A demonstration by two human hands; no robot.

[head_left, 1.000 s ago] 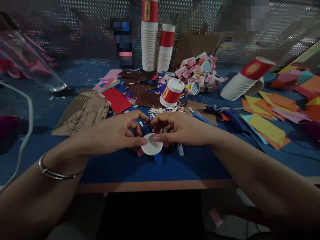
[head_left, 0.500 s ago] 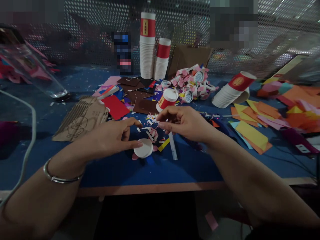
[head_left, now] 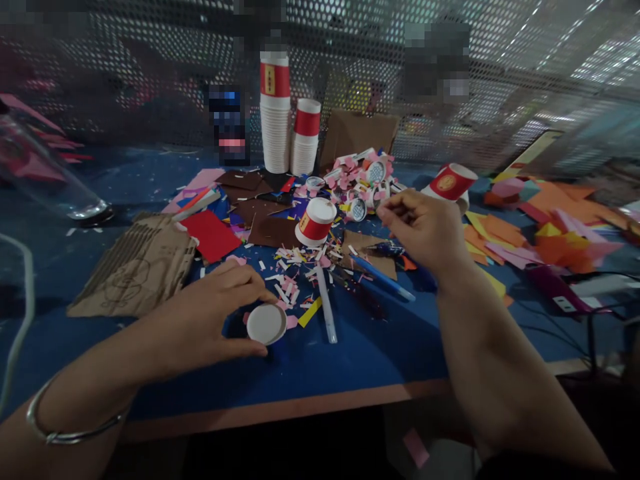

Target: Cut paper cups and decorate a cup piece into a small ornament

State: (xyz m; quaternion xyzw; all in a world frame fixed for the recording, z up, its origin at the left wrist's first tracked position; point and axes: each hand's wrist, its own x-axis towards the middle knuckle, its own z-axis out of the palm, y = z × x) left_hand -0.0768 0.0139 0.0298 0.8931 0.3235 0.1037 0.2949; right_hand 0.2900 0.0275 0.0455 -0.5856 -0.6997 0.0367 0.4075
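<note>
My left hand (head_left: 225, 313) curves around the left side of a round white paper piece (head_left: 267, 324), thumb below it and fingers above. Under that piece, bits of pink paper poke out. My right hand (head_left: 420, 223) is raised near the pile of small decorated pieces (head_left: 367, 180), its thumb and fingertips pinched together; whatever sits between them is too small to make out. Between the hands stands an upturned red and white paper cup (head_left: 318, 222). A pale pen-like stick (head_left: 327, 305) and a blue pen (head_left: 384, 279) lie in front of it among paper scraps (head_left: 289, 283).
Two cup stacks (head_left: 275, 127) stand at the back, another leans at right (head_left: 453, 181). Flattened cardboard (head_left: 140, 267) and a slanted clear container (head_left: 50, 167) are at left. Coloured paper (head_left: 500, 233) and a purple object (head_left: 555, 290) lie at right.
My right hand has moved right and away from the scraps, uncovering the blue pen. My left hand now spans the round white piece instead of resting its thumb on top. The camera view has shifted.
</note>
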